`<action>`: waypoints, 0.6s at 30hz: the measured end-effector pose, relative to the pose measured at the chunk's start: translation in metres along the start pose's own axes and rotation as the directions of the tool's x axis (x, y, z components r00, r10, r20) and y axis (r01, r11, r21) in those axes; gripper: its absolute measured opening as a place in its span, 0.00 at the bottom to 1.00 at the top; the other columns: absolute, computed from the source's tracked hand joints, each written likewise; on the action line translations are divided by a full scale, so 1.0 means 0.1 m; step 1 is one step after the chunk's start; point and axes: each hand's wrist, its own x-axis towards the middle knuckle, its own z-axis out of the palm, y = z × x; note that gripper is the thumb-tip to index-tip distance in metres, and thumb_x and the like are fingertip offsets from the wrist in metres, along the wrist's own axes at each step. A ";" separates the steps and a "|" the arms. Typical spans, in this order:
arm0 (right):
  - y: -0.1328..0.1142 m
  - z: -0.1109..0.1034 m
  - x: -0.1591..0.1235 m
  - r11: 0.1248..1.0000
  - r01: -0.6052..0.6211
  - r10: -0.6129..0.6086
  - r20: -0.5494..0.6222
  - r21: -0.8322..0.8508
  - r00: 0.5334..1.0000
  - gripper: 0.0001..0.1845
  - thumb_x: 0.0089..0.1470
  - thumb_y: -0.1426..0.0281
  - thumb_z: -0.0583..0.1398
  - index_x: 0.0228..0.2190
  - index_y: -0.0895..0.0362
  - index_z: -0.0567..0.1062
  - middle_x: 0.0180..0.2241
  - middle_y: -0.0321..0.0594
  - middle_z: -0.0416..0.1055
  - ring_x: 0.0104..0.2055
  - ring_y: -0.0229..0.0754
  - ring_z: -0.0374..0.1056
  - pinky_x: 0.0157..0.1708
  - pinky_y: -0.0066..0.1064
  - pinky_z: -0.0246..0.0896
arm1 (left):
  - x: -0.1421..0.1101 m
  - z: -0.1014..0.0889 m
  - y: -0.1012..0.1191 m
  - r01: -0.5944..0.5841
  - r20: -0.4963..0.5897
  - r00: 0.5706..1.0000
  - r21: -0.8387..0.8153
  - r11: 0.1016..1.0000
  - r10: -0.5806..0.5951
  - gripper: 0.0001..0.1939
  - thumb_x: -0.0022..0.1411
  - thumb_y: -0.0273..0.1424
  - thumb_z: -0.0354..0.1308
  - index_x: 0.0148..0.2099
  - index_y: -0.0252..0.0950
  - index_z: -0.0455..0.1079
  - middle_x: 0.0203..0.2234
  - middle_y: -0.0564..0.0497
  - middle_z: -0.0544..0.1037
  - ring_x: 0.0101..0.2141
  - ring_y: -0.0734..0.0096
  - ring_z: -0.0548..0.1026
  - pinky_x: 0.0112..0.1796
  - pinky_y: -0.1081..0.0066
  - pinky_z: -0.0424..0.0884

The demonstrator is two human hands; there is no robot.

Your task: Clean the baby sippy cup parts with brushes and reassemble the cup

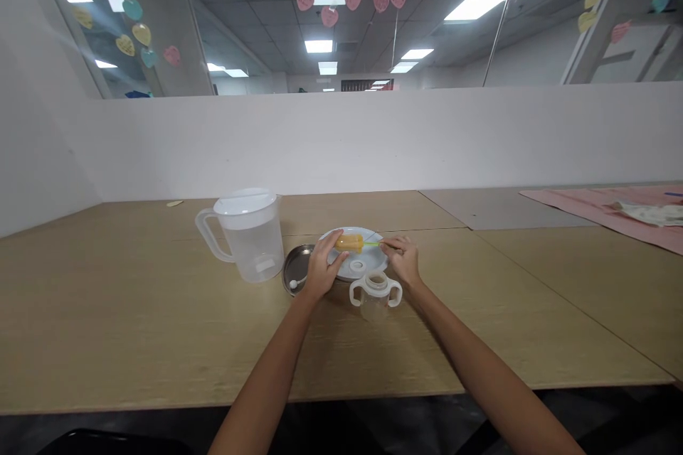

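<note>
My left hand [323, 264] is closed around an orange translucent piece [349, 242], shaped like a small bottle and lying sideways over a white plate [382, 266]. A thin yellow-green stick [372, 243] runs from its right end to the pinched fingers of my right hand [401, 256]. How far the stick goes inside is unclear. On the plate lies a small white ring-shaped part [357, 266]. Nearer to me, between my forearms, stands a clear sippy cup [374, 307] with two white handles and an open top.
Left of the plate is a round steel dish [297, 263] with a white straw-like piece ending in a ball [293, 284]. A lidded clear pitcher [256, 245] stands further left. At the far right, a pink cloth [587, 207] covers the table [176, 341]. A white wall rises behind.
</note>
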 end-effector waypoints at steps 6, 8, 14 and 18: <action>0.00 0.03 0.03 0.977 -0.133 0.134 0.006 0.167 0.991 0.07 0.40 0.64 0.61 0.20 0.54 0.78 0.24 0.39 0.73 0.31 0.43 0.66 0.33 0.36 0.60 | 0.02 -0.01 -0.02 0.016 -0.004 1.000 0.004 1.000 -0.016 0.22 0.62 0.38 0.51 0.57 0.38 0.61 0.51 0.44 0.70 0.51 0.63 0.68 0.52 0.62 0.63; -0.01 0.02 0.06 0.961 -0.174 0.179 -0.005 0.214 0.984 0.08 0.38 0.64 0.62 0.19 0.54 0.78 0.24 0.39 0.74 0.30 0.43 0.66 0.32 0.35 0.60 | 0.03 -0.02 -0.02 0.017 0.004 1.000 -0.008 1.000 -0.017 0.22 0.62 0.38 0.51 0.57 0.38 0.61 0.51 0.44 0.70 0.50 0.63 0.68 0.51 0.62 0.63; -0.04 0.02 0.06 0.965 -0.178 0.195 -0.073 0.195 0.978 0.07 0.39 0.65 0.62 0.22 0.55 0.79 0.26 0.41 0.75 0.33 0.44 0.67 0.35 0.37 0.62 | 0.02 -0.03 0.04 0.003 0.034 0.999 -0.007 1.000 -0.003 0.23 0.62 0.39 0.51 0.57 0.40 0.62 0.51 0.45 0.70 0.50 0.62 0.68 0.51 0.62 0.63; -0.07 0.04 0.02 0.971 -0.154 0.156 0.003 0.182 0.988 0.07 0.38 0.66 0.63 0.22 0.55 0.79 0.27 0.41 0.75 0.33 0.44 0.67 0.37 0.37 0.61 | 0.02 -0.05 0.07 -0.007 -0.019 1.000 0.004 1.000 0.007 0.23 0.62 0.39 0.52 0.57 0.40 0.61 0.51 0.45 0.70 0.51 0.62 0.67 0.52 0.62 0.62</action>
